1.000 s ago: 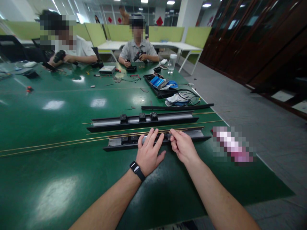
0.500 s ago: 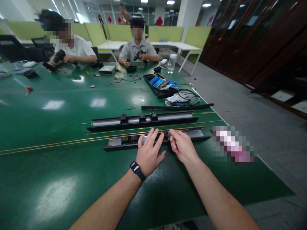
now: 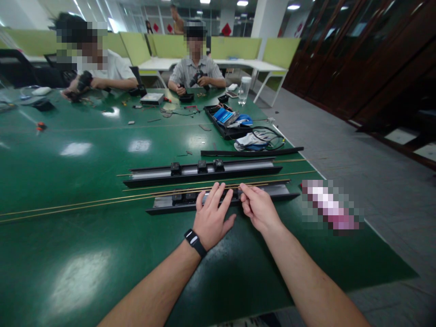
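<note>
Dark cabinets (image 3: 327, 59) flank the green table (image 3: 112, 254). Along the near rail (image 3: 184, 209), the left hand (image 3: 211, 222) spreads over thin rods (image 3: 136, 197); the right hand (image 3: 260, 209) pinches them, both unmoved since a moment ago.

From the wearer's head, close above the table (image 3: 102, 163), one camera is looking forward and down, facing two people (image 3: 211, 67) opposite.

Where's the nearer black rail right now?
In the head view, the nearer black rail lies just below centre, in front of the farther rail, partly hidden by the left hand and right hand.
</note>
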`<state>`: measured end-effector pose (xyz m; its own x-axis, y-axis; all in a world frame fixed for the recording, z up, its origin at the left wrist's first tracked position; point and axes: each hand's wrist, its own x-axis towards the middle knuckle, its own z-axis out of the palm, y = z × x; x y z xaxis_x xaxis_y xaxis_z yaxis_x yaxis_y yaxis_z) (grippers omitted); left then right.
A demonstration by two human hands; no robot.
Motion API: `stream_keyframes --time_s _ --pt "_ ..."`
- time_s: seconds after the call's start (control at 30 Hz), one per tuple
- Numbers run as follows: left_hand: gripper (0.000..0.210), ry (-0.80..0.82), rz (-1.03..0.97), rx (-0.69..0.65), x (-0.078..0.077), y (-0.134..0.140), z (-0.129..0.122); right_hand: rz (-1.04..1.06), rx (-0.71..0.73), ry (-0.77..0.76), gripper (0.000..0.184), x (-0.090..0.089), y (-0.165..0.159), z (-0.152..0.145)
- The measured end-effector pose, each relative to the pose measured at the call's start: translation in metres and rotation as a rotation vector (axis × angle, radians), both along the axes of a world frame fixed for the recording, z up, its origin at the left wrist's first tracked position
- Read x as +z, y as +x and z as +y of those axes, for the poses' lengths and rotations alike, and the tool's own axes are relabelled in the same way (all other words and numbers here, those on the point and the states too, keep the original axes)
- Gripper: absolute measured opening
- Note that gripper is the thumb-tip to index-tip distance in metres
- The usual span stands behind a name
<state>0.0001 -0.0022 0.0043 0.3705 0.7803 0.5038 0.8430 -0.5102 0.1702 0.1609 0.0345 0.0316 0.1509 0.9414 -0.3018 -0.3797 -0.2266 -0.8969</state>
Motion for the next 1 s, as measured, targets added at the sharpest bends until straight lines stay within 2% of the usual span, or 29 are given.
stream_keyframes --time_s 0.17,0.77,1.0 --pt "0.065 -0.010 0.001 -0.001 0.0008 -0.0004 -0.0001 0.037 -0.045 -0.001 0.034 -0.0001 0.0013 -0.0005" --pt "0.068 -0.005 -0.006 -0.001 -0.0001 -0.0006 0.0000 -0.025 0.036 0.013 0.040 -0.0015 0.0021 0.0002" --pt "0.065 -0.017 -0.002 -0.001 0.0001 -0.0009 0.0000 -0.004 0.003 0.012 0.036 0.0006 0.0012 -0.0007"
